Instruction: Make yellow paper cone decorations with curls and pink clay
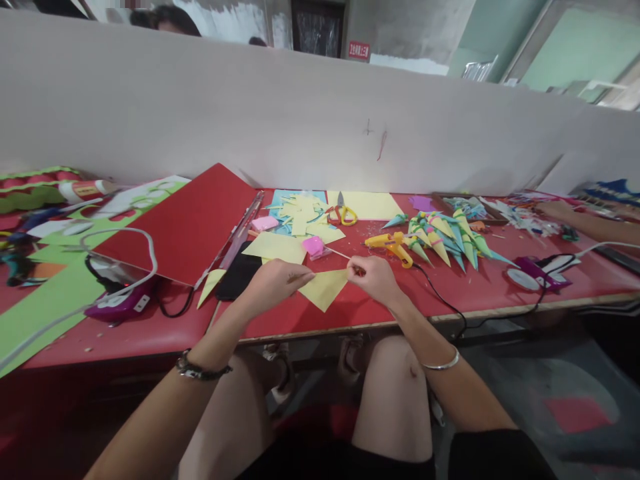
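Observation:
A small sheet of yellow paper [325,291] lies between my two hands at the table's front edge, one corner pointing towards me. My left hand [277,285] is closed, its fingertips pinched at the paper's left edge. My right hand [373,279] is closed around a thin pale stick [338,253], which points left and away from me. Its fingers are also by the paper's right corner. Just beyond sits a pink pad of paper [314,247]. More yellow paper [275,247] lies past my left hand. A yellow glue gun [393,247] rests beyond my right hand.
Paper cones [440,237] are heaped at the right. Scissors [342,212] and yellow strips [300,212] lie near the white partition [300,120]. A red board [185,220] and power strip [123,300] stand left. Another person's arm [590,223] reaches in from the far right.

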Motion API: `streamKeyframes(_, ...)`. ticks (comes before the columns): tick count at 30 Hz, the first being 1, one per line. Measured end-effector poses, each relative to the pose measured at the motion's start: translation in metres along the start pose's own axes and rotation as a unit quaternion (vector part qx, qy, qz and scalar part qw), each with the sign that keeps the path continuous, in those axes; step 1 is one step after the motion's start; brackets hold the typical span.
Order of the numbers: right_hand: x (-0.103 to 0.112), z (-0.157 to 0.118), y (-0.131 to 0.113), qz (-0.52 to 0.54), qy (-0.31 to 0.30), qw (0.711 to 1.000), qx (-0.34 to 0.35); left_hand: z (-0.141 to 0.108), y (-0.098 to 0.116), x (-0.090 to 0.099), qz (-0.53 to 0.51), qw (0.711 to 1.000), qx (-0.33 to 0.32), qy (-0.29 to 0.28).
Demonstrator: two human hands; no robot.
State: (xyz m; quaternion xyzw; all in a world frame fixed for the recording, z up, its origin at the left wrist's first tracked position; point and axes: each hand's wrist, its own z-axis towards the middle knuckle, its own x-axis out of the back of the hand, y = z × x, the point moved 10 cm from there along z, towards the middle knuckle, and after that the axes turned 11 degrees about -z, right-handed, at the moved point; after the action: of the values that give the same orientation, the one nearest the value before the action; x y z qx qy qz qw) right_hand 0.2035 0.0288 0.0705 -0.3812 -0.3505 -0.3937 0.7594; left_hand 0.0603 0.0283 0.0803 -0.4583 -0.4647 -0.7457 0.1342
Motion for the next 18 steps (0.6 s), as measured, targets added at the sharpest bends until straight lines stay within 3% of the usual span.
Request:
streamKeyframes(3,0.010,0.000,0.013,-0.010,0.045,0.998,-0.039,0.001,0.001,0.002,0.038,0.999,-0.005,0.011)
streamKeyframes(6,0.021,-0.002,0.003,0.011,0.079,0.997,-0.024,0.003,0.001,0.001,0.068,0.998,-0.017,0.009)
streamKeyframes(10,0.007,-0.007,-0.041,0.003,-0.005,0.994,0.111,0.003,0.023,-0.001,0.161,0.981,-0.109,0.025)
streamKeyframes(15,-0.011,-0.004,-0.052,-0.019,-0.081,0.992,0.091,-0.007,0.061,-0.006,0.294,0.923,-0.221,0.111)
streamKeyframes(18,-0.015,0.000,-0.057,-0.003,-0.103,0.991,0.083,-0.011,0.070,-0.008,0.330,0.897,-0.254,0.149)
